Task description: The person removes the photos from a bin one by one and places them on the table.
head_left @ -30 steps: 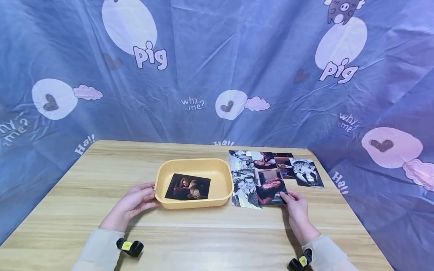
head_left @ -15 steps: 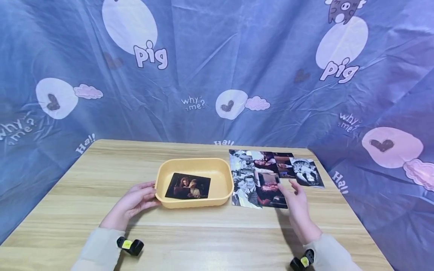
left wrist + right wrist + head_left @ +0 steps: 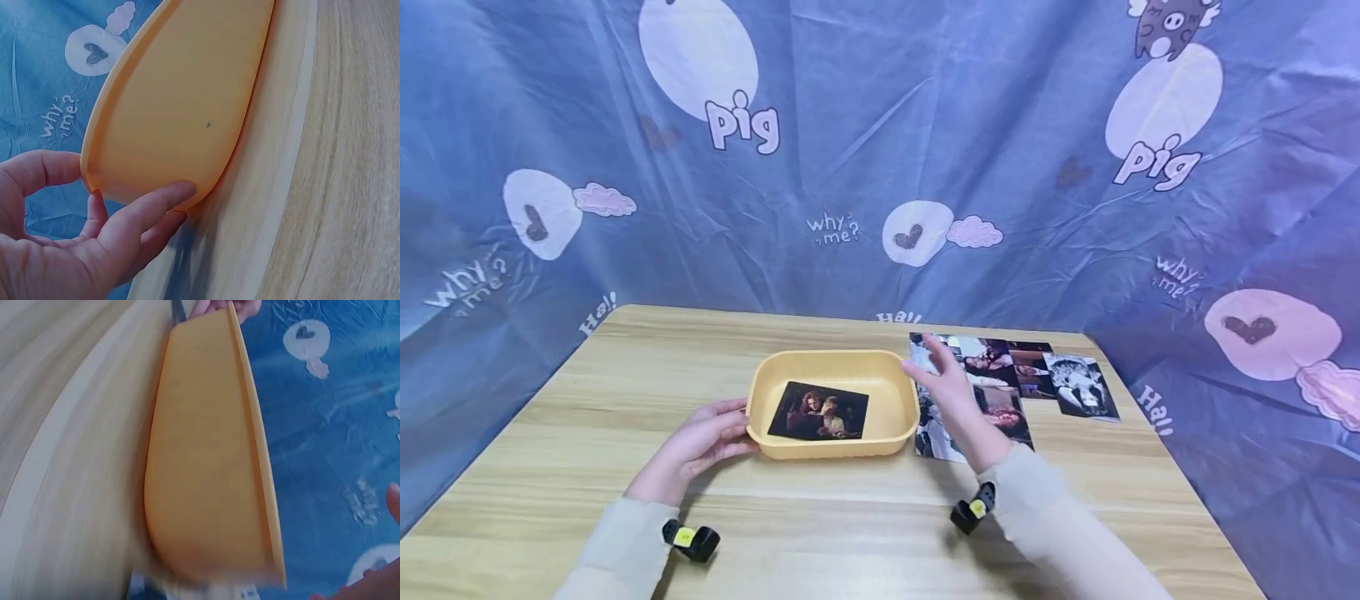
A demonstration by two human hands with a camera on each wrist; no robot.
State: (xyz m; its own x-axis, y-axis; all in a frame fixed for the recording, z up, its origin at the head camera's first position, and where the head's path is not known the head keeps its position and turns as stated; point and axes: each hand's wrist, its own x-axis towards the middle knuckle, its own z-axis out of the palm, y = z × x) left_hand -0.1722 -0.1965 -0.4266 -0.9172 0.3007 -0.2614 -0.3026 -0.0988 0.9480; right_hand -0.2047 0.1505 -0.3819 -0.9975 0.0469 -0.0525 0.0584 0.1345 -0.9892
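A yellow rectangular tray (image 3: 833, 450) stands on the table, with a dark photo (image 3: 820, 412) of two people lying in it. My left hand (image 3: 703, 442) holds the tray's left end, its thumb and fingers spread along the end wall and rim in the left wrist view. Over the table, my right hand (image 3: 958, 400) has its fingers apart and nothing between them, thumb near the tray's right rim. Beneath and behind it lie several photos, among them a reddish one (image 3: 1003, 412); the hand and forearm partly cover them. The right wrist view shows the tray's long outer wall (image 3: 206, 437), blurred at its near end.
A black-and-white photo (image 3: 1081, 385) lies at the right of the group, near the right table edge. The wooden table (image 3: 850, 533) reaches back to a blue printed curtain (image 3: 850, 150). A black wrist camera (image 3: 973, 508) sits on the right sleeve.
My right hand has let go of the reddish photo, lifted off it and moved left to the tray's right end. The left hand stays at the tray.
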